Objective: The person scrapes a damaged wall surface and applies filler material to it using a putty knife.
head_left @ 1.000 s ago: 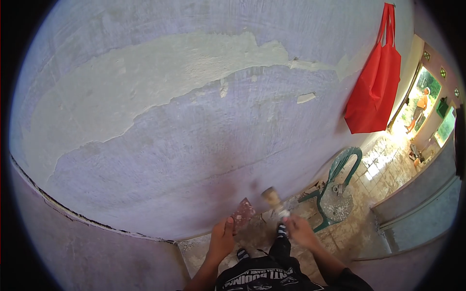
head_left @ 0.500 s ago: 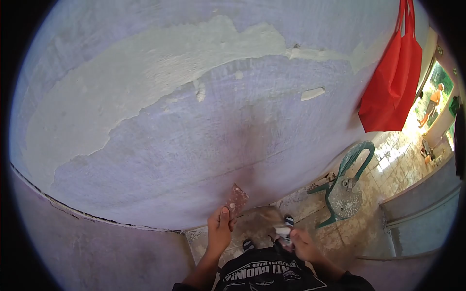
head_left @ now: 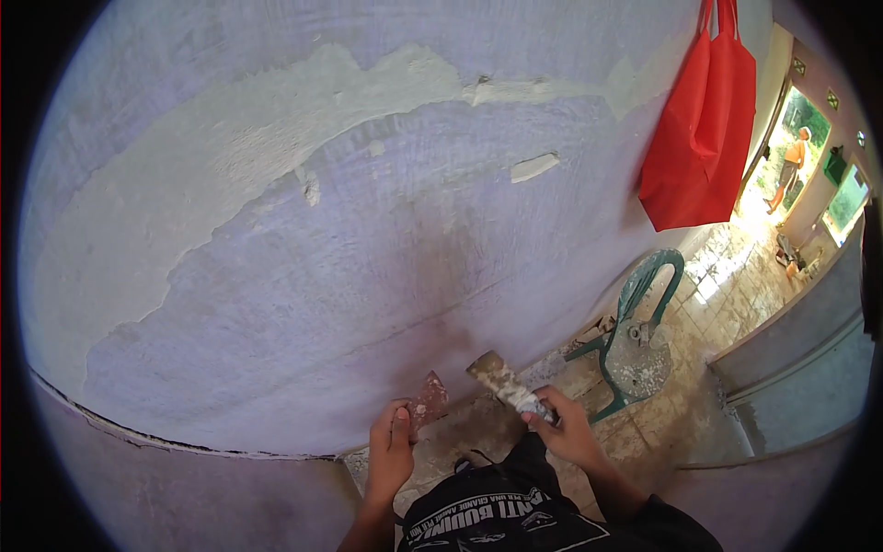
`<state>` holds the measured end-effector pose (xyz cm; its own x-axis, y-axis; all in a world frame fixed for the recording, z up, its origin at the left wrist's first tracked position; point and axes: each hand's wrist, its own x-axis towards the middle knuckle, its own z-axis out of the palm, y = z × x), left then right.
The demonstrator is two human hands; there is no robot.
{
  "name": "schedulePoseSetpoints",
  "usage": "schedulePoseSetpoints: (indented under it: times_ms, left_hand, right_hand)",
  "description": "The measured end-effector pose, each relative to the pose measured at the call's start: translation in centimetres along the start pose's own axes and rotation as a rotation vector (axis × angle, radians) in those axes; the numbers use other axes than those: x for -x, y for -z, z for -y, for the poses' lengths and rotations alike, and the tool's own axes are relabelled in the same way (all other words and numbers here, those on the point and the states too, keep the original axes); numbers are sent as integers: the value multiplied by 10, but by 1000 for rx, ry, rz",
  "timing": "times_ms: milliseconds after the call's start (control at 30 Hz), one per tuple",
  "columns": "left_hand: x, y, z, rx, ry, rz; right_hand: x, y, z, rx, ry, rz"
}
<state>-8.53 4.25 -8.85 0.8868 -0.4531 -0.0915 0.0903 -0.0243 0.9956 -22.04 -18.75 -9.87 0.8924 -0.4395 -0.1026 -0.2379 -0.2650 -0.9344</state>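
My left hand [head_left: 391,443] grips a flat reddish-brown plate [head_left: 429,403] spotted with white, thumb on its face. To the right of it, my right hand [head_left: 568,431] is closed round the handle of a putty knife [head_left: 509,386]; its broad blade, smeared with pale paste, points up and left. The two tools are apart and neither plainly touches the wall. Behind them rises a pale lilac wall [head_left: 303,276] with a rough whitish band of plaster [head_left: 267,138] across its upper part.
A red bag [head_left: 704,138] hangs on the wall at upper right. Below it stands a spattered green chair [head_left: 635,340] on the tiled floor [head_left: 685,405]. A grey-blue panel [head_left: 809,386] is at the right. Far off, a person [head_left: 793,166] is outside a doorway.
The view has shifted right. My right hand has risen, and the putty knife now shows clearly, its blade pointing up-left. My left hand still holds the plate.
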Motion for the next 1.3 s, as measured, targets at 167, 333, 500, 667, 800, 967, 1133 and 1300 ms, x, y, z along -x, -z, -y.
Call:
schedulePoseSetpoints:
  times_ms: [167, 333, 500, 667, 800, 967, 1133, 1300]
  left_hand:
    - [9, -15, -14, 77, 56, 42]
    - [-7, -31, -17, -84, -257, 85]
    - [-52, -86, -76, -737, -907, 495]
    - [-108, -139, -121, -927, -1443, 388]
    - [-152, -151, -131, -979, -1541, 404]
    - [-170, -149, -139, -1181, -1576, 378]
    - [-172, -151, -161, -1252, -1494, 419]
    - [-175, -157, -172, -1190, -1405, 364]
  right_hand:
    - [1, -15, -8, 25, 282, 43]
    - [-37, 6, -34, -542, -135, 162]
    - [-68, -21, -24, -586, 324, 27]
    - [-85, -2, -26, -937, 134, 250]
    - [-117, 12, -11, -1286, -24, 468]
    - [-122, 14, 33, -778, 423, 326]
    - [-113, 20, 53, -915, 305, 360]
    - [-115, 21, 66, -842, 361, 284]
